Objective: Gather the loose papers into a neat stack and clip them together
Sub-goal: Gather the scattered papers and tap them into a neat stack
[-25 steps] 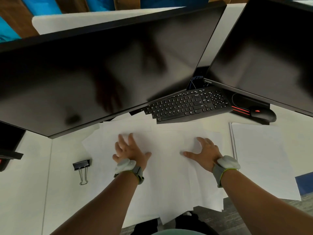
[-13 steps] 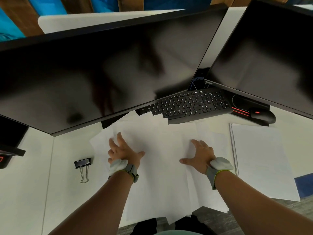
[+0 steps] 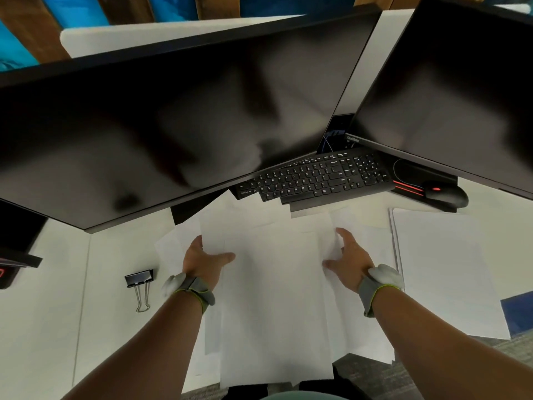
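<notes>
Several loose white papers lie overlapped on the white desk in front of me, their near ends hanging over the desk edge. My left hand grips the left side of the pile, fingers tucked under the sheets and thumb on top. My right hand holds the right side the same way, fingers partly hidden under a sheet. A black binder clip with silver handles lies on the desk to the left of my left wrist, apart from the papers.
A large dark monitor overhangs the desk, with a second monitor at right. A black keyboard sits behind the papers, a black mouse to its right. A separate neat paper stack lies at right.
Both hands went from lying flat on the sheets to gripping the pile's left and right sides. The papers have drawn inward into a narrower pile.
</notes>
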Action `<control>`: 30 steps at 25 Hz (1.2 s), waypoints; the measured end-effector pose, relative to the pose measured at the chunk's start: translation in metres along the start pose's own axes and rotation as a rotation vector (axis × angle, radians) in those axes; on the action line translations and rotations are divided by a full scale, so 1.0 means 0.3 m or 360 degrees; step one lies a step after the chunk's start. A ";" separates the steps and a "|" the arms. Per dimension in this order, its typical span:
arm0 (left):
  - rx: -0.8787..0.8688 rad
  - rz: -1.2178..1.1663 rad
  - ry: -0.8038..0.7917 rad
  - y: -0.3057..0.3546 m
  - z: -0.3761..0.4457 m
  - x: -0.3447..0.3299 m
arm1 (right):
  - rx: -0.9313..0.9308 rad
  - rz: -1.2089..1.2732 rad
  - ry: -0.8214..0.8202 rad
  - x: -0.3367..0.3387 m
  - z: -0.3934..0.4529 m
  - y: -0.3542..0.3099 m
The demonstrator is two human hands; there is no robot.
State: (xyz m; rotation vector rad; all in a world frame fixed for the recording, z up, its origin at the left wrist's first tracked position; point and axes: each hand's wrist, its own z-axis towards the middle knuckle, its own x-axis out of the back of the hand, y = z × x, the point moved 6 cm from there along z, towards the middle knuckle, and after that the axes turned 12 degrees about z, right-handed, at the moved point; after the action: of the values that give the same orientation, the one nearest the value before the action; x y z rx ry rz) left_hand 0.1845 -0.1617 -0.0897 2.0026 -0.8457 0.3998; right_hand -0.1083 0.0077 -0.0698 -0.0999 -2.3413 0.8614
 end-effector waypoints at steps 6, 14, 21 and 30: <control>-0.0110 -0.0196 -0.0168 0.045 -0.013 0.005 | -0.0161 0.0781 0.0128 0.001 0.048 0.014; -0.0094 0.0082 -0.0196 0.044 -0.037 -0.058 | 0.0041 0.0242 -0.0105 -0.093 0.023 -0.048; -0.0110 0.1017 0.0213 -0.010 -0.033 0.003 | -0.0023 -0.0391 -0.0172 -0.112 0.030 -0.016; 0.0048 0.0720 0.0165 0.014 -0.085 -0.056 | 0.0088 -0.0369 -0.0094 -0.119 0.001 -0.098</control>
State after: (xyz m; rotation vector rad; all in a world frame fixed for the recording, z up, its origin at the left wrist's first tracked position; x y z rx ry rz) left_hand 0.1707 -0.1351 -0.0828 1.7900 -1.2323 0.7687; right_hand -0.0760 -0.0253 -0.0713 0.2188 -2.3244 0.8214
